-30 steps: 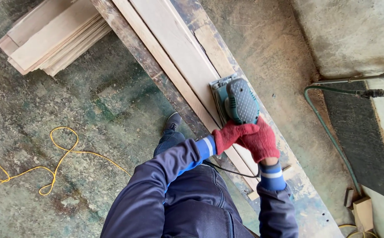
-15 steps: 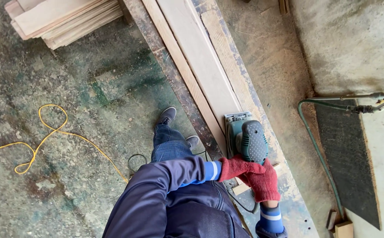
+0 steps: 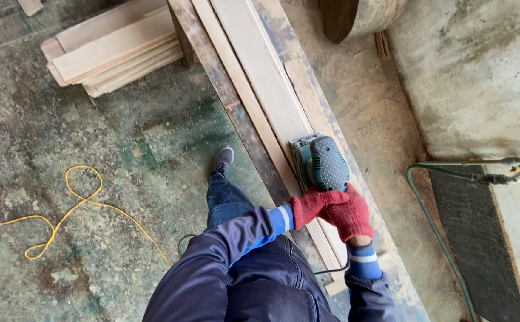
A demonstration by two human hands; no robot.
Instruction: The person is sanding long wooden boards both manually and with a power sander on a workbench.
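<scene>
both hands, in red knit gloves, are closed on the rear grip of a teal electric sander with a dotted black top (image 3: 322, 164): the left hand (image 3: 312, 206) wraps in from the side and the right hand (image 3: 350, 213) clamps just behind it. the sander sits flat on a long pale wooden plank (image 3: 260, 71) lying along a worn, paint-stained workbench (image 3: 307, 83). a stack of pale boards (image 3: 110, 53) and a looped yellow cable (image 3: 63, 206) lie on the concrete floor.

A stained greenish concrete floor (image 3: 122, 155) (yellow cable (image 3: 63, 209) looped across it) meets a grey wall (image 3: 480, 77).
</scene>
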